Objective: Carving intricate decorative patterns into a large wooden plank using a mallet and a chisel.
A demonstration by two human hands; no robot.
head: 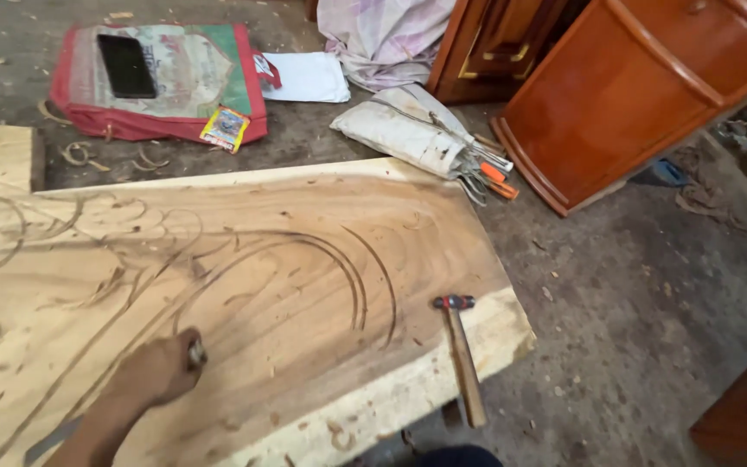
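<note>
Down at the lower left, we see one hand (162, 370) clenched around a small metal tool (195, 352), only its dull tip showing past the fingers; which hand it is we cannot tell for sure, though the arm enters from the lower left, so we take it as the left. The tip rests on the wooden slab (244, 294), right beside the near end of a carved curved groove (304, 251) that arcs up and away to the right before dropping again. The slab's long axis runs left to right across our view, and pencilled scrolls and shallow cuts cover its left part. Our other hand is out of view. A hammer (462, 355) lies well to the right of the hand, on the slab's pale edge, head away from us and wooden handle pointing back toward us. Beyond the slab, on the floor, lie a cloth roll of tools (417, 130), a red-edged bag (166, 78) and polished wooden furniture (633, 86).
</note>
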